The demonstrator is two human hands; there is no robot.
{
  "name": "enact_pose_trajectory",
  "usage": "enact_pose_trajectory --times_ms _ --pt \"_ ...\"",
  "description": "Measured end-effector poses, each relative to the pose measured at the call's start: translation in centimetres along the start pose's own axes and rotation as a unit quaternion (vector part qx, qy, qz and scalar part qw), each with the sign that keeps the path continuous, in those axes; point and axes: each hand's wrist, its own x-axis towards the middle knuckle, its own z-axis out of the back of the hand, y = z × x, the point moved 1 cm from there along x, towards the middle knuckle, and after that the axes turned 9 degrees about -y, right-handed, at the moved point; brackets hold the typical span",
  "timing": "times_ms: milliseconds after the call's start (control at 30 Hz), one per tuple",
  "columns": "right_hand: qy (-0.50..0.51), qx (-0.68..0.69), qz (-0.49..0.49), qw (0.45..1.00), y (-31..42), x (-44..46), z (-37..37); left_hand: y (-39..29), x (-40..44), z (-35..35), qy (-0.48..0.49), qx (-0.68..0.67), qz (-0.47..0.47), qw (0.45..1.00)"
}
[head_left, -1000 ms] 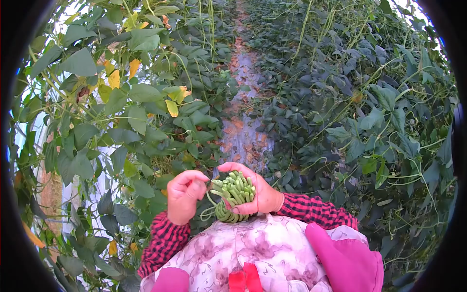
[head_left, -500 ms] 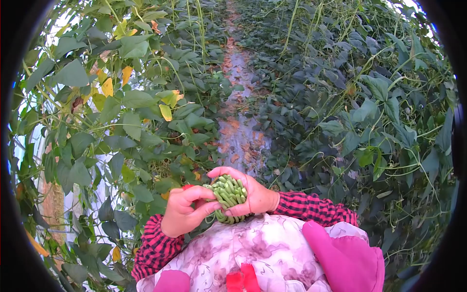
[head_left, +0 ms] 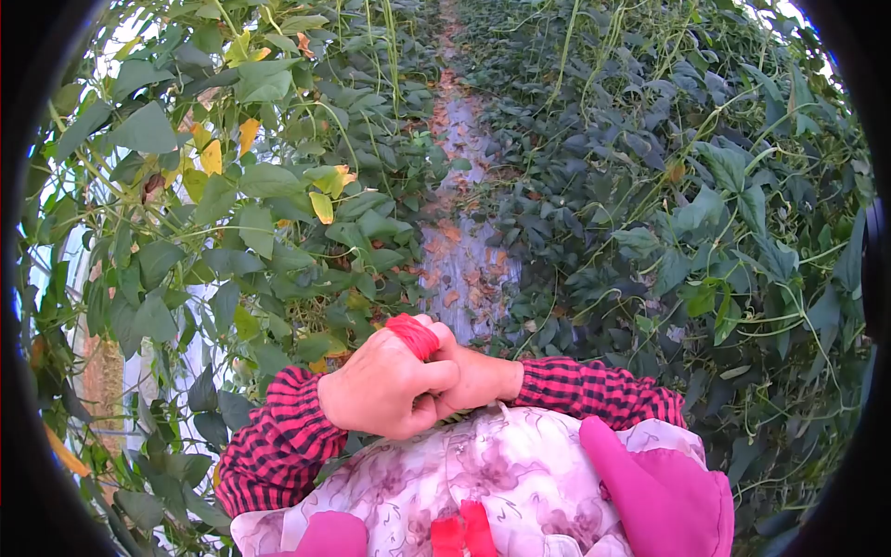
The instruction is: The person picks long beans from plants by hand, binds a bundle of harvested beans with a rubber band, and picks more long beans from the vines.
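Closest on my feed is the wearer's pale patterned apron [head_left: 390, 487], with a red strip [head_left: 478, 529] at its front and a magenta flap [head_left: 664, 492] to one side. Just beyond, the left hand [head_left: 380, 385] is curled, a red band [head_left: 413, 336] wound over its fingers, and it covers much of the right hand [head_left: 481, 376]; I can't tell how firmly either is closed, or on what. A sliver of green [head_left: 455, 420] shows just under the hands, by the apron's upper edge; I take it for the thing being worked on, the rest hidden behind them. By my reading, handling is under way, with both hands meeting about it; whether any part is finished, or how much is left, I can't make out. Farther off, leafy vines [head_left: 269, 181] flank a littered path [head_left: 469, 269], and long green pods [head_left: 392, 60] hang near the top, cropped by the view.
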Motion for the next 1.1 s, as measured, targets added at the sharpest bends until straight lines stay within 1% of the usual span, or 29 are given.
enact_pose_trajectory --times_ms 33,67,100,133,167,200,233,267,300,333,367,400,433,467,500,533,600,633,667,700,733,767,833,867,933,967,1033,1067,1100 --pt "-0.001 -0.040 0.028 0.999 -0.2 -0.1 0.0 0.3 -0.1 -0.1 -0.001 0.001 0.001 1.000" --pt "0.001 -0.040 0.028 0.999 0.2 0.0 0.2 0.7 -0.4 -0.1 -0.025 -0.042 0.013 0.999" --pt "0.021 -0.023 -0.024 0.999 0.8 0.1 0.4 1.2 -0.6 -0.2 -0.050 -0.084 0.026 0.995" --pt "0.040 -0.006 -0.077 0.996 1.3 0.1 0.5 1.6 -0.9 -0.6 -0.095 -0.144 0.056 0.983" --pt "0.043 -0.006 -0.076 0.996 1.7 0.1 0.5 1.7 -1.2 -0.5 -0.117 -0.175 0.106 0.972" --pt "0.059 0.078 -0.111 0.989 1.9 0.1 0.4 1.8 -1.6 -0.1 -0.157 -0.197 0.176 0.952" --pt "0.074 0.160 -0.146 0.973 2.2 0.0 0.3 1.9 -2.0 0.2 -0.196 -0.218 0.243 0.924" --pt "0.054 0.166 -0.144 0.974 2.7 -0.1 0.3 2.1 -2.2 0.2 -0.269 -0.275 0.282 0.879" --pt "0.056 0.166 -0.144 0.974 2.7 -0.1 0.4 2.0 -2.3 0.8 -0.289 -0.252 0.281 0.880" --pt "0.023 0.149 -0.116 0.982 2.8 -0.1 0.7 2.4 -3.1 1.2 -0.286 -0.137 0.220 0.923" --pt "-0.010 0.131 -0.087 0.987 2.8 -0.1 1.0 2.7 -3.9 1.5 -0.277 -0.020 0.154 0.948" --pt "-0.035 0.146 -0.077 0.986 2.6 -0.3 1.3 2.4 -4.6 1.5 -0.278 -0.020 0.152 0.948" --pt "-0.036 0.145 -0.077 0.986 2.5 -0.5 1.4 1.9 -5.5 1.2 -0.287 -0.004 0.164 0.944" --pt "-0.076 0.169 -0.085 0.979 2.3 -0.6 1.4 1.4 -6.3 1.0 -0.295 0.011 0.177 0.939" --pt "-0.116 0.193 -0.093 0.970 2.1 -0.7 1.5 1.0 -7.0 1.0 -0.295 0.011 0.178 0.939" --pt "-0.123 0.219 -0.091 0.964 1.5 -0.7 1.7 0.6 -7.7 1.1 -0.292 -0.005 0.157 0.944" --pt "-0.105 0.229 -0.097 0.963 1.0 -0.7 1.8 0.4 -8.3 1.3 -0.269 -0.031 0.110 0.957" --pt "-0.086 0.240 -0.103 0.962 0.9 -0.6 1.7 0.4 -8.3 1.0 -0.272 -0.030 0.113 0.955" --pt "-0.070 0.253 -0.112 0.958 1.3 -0.3 1.3 0.4 -8.1 0.2 -0.282 -0.084 0.126 0.947" --pt "-0.066 0.254 -0.117 0.958 1.1 -0.2 1.0 0.6 -8.0 -0.8 -0.293 -0.138 0.140 0.936" --pt "-0.054 0.270 -0.127 0.953 0.8 -0.1 0.8 1.2 -8.1 -2.2 -0.312 -0.250 0.172 0.900" --pt "-0.040 0.282 -0.138 0.949 0.5 0.1 0.7 2.5 -9.0 -4.3 -0.364 -0.385 0.209 0.822" --pt "-0.041 0.291 -0.145 0.945 -0.3 0.0 0.7 4.2 -9.5 -5.8 -0.368 -0.541 0.153 0.741" --pt "-0.059 0.321 -0.150 0.933 -0.6 -0.1 0.8 4.2 -9.6 -5.5 -0.374 -0.541 0.154 0.737" --pt "-0.073 0.364 -0.158 0.915 -0.6 -0.3 0.8 3.7 -10.1 -4.4 -0.303 -0.443 0.152 0.830" --pt "-0.063 0.363 -0.169 0.914 -0.6 -0.4 1.0 3.7 -10.4 -3.9 -0.317 -0.440 0.156 0.826" --pt "-0.056 0.362 -0.173 0.914 -1.0 -0.4 1.0 3.7 -11.1 -3.2 -0.243 -0.391 0.195 0.866" --pt "-0.055 0.364 -0.183 0.912 -1.3 -0.6 0.7 3.6 -11.0 -3.3 -0.219 -0.433 0.194 0.852" --pt "-0.074 0.385 -0.189 0.900 -1.5 -0.6 0.7 3.4 -10.7 -3.3 -0.223 -0.435 0.196 0.850"
